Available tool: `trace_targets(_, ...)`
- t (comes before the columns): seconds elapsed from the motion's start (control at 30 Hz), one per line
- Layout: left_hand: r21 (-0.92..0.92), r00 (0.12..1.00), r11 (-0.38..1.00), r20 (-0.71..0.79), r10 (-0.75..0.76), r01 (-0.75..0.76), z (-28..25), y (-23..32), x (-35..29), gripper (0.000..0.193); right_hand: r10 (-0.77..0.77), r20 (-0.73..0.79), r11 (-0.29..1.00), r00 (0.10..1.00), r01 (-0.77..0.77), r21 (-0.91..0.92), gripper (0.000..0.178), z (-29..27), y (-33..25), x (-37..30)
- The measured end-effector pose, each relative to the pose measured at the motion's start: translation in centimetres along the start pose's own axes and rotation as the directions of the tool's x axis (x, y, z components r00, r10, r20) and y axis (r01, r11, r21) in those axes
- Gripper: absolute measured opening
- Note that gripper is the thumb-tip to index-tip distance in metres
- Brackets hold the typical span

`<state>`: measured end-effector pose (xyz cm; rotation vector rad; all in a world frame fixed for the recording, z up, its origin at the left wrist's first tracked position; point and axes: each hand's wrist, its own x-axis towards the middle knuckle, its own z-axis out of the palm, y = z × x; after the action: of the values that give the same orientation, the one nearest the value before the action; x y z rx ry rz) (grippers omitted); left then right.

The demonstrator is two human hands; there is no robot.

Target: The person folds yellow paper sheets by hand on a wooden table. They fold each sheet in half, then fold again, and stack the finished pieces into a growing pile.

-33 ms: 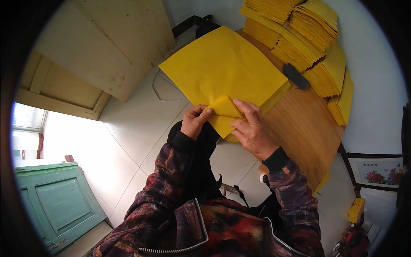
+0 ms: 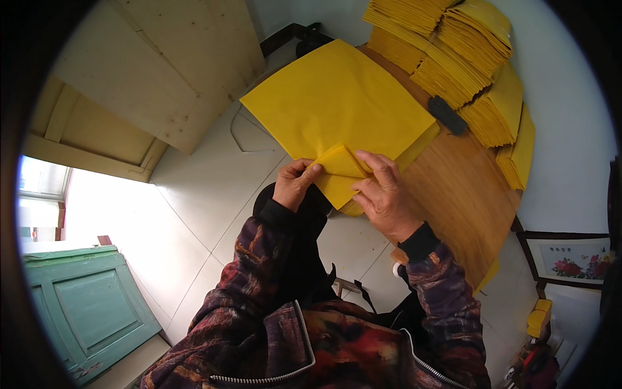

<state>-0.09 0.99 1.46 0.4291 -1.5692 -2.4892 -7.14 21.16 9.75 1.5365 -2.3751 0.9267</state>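
A large yellow sheet, paper-like or thin fabric, lies over the table's near left part, its near corner pointing toward me. Over that corner is a smaller folded yellow piece with several layers along its right edge. My left hand is closed on the left end of the folded piece, thumb on top; its fingertips underneath are hidden. At the right edge of the layers, my right hand has its fingers bent and apart, fingertips close to the folds. More yellow layers show beneath the sheet's right edge.
Tall stacks of folded yellow sheets stand on the wooden table by the wall. A dark grey block-like object lies beside them. Wooden panels lean at the far left; a green cabinet door is at the near left.
My right hand has shifted very slightly to the right, away from the folded edge. My left hand and the yellow sheet stay in place.
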Motion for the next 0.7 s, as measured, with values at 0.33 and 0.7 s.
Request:
trace_targets(0.33, 0.062, 1.000, 0.998, -0.023, 0.008, -0.007, -0.7, -0.6, 0.3, 0.016, 0.625, -0.269, 0.624, 0.733, -0.675, -0.393, 0.043, -5.2, 12.0, -3.3)
trace_targets(0.7, 0.242, 0.999, 0.970, -0.045, 0.001, 0.010, -1.1, -0.6, 0.2, 0.023, 0.710, -0.171, 0.342, 0.683, -0.547, -0.764, 0.040, -5.4, 18.7, -1.3)
